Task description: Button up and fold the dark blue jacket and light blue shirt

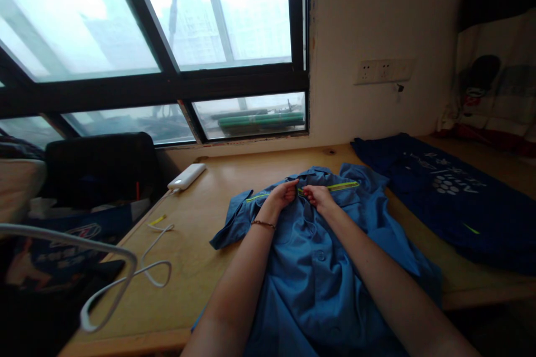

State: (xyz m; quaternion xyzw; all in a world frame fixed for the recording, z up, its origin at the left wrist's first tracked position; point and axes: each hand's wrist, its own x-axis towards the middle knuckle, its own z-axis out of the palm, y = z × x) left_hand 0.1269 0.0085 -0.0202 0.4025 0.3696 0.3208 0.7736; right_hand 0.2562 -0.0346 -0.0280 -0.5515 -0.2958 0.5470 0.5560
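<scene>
A blue button-front work shirt with yellow-green stripes across the chest lies spread on the wooden table, its lower part reaching the near edge. My left hand, a bracelet on its wrist, grips one side of the front opening near the collar. Close beside it, my right hand pinches the other side at stripe height. Both sets of fingers are closed on the cloth, a small gap between them. A button shows lower on the front; whether a button sits between my fingers is too small to tell.
At the right lies a folded dark blue garment with white print. A white power bank with a white cable rests on the table at left. A black chair stands beyond the left edge, below the window.
</scene>
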